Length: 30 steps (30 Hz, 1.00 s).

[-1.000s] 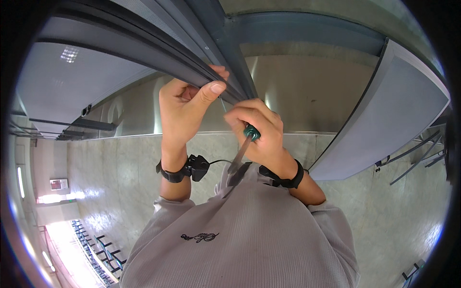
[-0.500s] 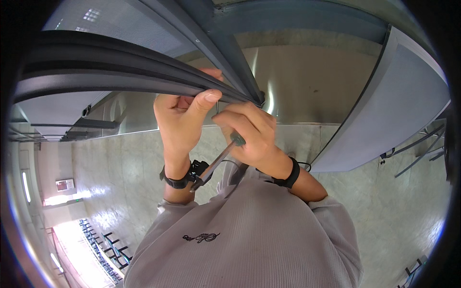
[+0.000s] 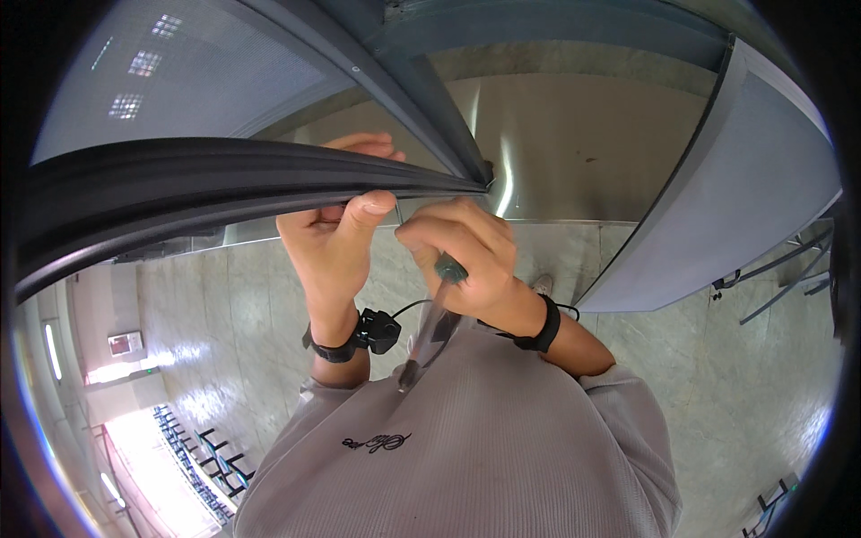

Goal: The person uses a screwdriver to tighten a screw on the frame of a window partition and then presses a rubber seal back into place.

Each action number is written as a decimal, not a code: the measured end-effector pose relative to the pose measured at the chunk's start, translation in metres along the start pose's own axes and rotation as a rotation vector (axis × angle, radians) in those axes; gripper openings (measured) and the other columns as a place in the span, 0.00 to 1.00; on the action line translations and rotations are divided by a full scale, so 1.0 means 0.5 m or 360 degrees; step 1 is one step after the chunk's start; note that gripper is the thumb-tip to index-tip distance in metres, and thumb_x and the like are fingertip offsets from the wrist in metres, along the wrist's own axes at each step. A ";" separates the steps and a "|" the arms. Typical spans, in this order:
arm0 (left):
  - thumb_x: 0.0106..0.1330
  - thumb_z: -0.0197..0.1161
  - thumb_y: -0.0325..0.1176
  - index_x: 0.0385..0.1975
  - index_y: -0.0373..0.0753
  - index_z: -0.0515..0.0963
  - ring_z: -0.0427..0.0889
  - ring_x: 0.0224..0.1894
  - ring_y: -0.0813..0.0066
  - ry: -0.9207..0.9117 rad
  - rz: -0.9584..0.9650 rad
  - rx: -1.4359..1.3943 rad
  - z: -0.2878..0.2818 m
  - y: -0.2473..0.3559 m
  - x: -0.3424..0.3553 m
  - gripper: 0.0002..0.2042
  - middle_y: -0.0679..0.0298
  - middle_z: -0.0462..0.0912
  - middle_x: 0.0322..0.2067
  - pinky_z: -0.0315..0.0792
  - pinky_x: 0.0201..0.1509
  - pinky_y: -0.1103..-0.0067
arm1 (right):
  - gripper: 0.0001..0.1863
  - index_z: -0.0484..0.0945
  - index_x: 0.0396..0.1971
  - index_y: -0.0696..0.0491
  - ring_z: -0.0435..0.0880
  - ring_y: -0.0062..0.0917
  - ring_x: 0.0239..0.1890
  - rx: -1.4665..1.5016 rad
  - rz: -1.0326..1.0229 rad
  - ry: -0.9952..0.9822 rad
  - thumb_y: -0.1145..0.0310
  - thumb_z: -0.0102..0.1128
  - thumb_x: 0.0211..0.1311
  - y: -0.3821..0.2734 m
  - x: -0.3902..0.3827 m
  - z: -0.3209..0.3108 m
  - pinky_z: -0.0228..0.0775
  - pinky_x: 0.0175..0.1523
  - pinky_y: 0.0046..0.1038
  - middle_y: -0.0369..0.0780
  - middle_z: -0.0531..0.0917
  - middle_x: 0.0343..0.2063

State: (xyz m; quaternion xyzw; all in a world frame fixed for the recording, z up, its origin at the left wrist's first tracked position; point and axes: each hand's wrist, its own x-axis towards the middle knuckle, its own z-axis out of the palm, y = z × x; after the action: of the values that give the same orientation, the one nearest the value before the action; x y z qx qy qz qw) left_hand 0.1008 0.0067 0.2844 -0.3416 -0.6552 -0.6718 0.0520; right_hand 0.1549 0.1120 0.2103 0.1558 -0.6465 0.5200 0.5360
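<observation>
My left hand point(image 3: 327, 251) grips a long dark metal rail point(image 3: 152, 184), thumb along the near edge and fingertips over the far side. Just right of it, my right hand point(image 3: 471, 251) is closed on a green-handled tool point(image 3: 448, 269), whose blurred long shaft points down toward my shirt. A thin metal rod point(image 3: 400, 213) runs between the rail and the fingers of that same hand; its lower end is hidden. The rail's right end lies by the foot of a slanted gray post point(image 3: 421, 134).
A mesh panel point(image 3: 215, 81) stands top left, a framed gray panel point(image 3: 717, 206) at right, with metal supports point(image 3: 780, 278) behind it. A steel strip point(image 3: 592, 143) borders the tiled floor point(image 3: 206, 323). Several seats point(image 3: 193, 457) stand in the far lower left.
The rail has swung down at its left end, exposing more of the mesh panel. My left hand moved slightly down and left with it. The tool in my right hand shifted and changed angle.
</observation>
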 end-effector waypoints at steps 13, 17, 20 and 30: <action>0.53 0.67 0.31 0.43 0.30 0.73 0.75 0.44 0.58 -0.1090 0.0160 -0.0082 -0.019 -0.132 0.045 0.19 0.52 0.75 0.41 0.69 0.55 0.61 | 0.03 0.77 0.32 0.57 0.74 0.18 0.27 0.0458 0.0635 -0.0011 0.77 0.59 0.57 -0.029 -0.010 -0.075 0.66 0.30 0.19 0.39 0.79 0.30; 0.51 0.69 0.40 0.37 0.32 0.74 0.74 0.39 0.64 -0.1096 0.0072 -0.0089 0.030 -0.134 0.054 0.20 0.56 0.74 0.35 0.70 0.48 0.67 | 0.03 0.77 0.33 0.58 0.73 0.17 0.26 0.0548 0.0852 0.0161 0.76 0.58 0.59 -0.026 -0.020 -0.108 0.65 0.31 0.17 0.38 0.78 0.32; 0.54 0.67 0.32 0.34 0.35 0.76 0.78 0.34 0.68 -0.0967 0.0206 -0.0004 0.059 -0.105 0.047 0.11 0.61 0.80 0.33 0.69 0.39 0.77 | 0.05 0.76 0.36 0.60 0.75 0.16 0.27 0.0626 0.0877 0.0327 0.77 0.56 0.60 -0.032 -0.005 -0.141 0.66 0.32 0.16 0.39 0.78 0.32; 0.55 0.64 0.31 0.35 0.33 0.71 0.80 0.28 0.57 -0.0953 0.0179 0.0153 0.149 -0.052 0.015 0.13 0.54 0.79 0.25 0.70 0.31 0.75 | 0.10 0.76 0.37 0.61 0.77 0.18 0.29 0.0408 0.0958 0.0488 0.86 0.51 0.56 -0.070 0.001 -0.171 0.70 0.34 0.18 0.39 0.78 0.31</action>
State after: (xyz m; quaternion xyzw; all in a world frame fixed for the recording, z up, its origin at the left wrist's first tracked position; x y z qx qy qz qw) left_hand 0.1109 0.0814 0.2595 -0.5572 -0.6525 -0.5056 -0.0901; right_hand 0.2267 0.1698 0.2184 -0.0554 -0.5051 0.7487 0.4258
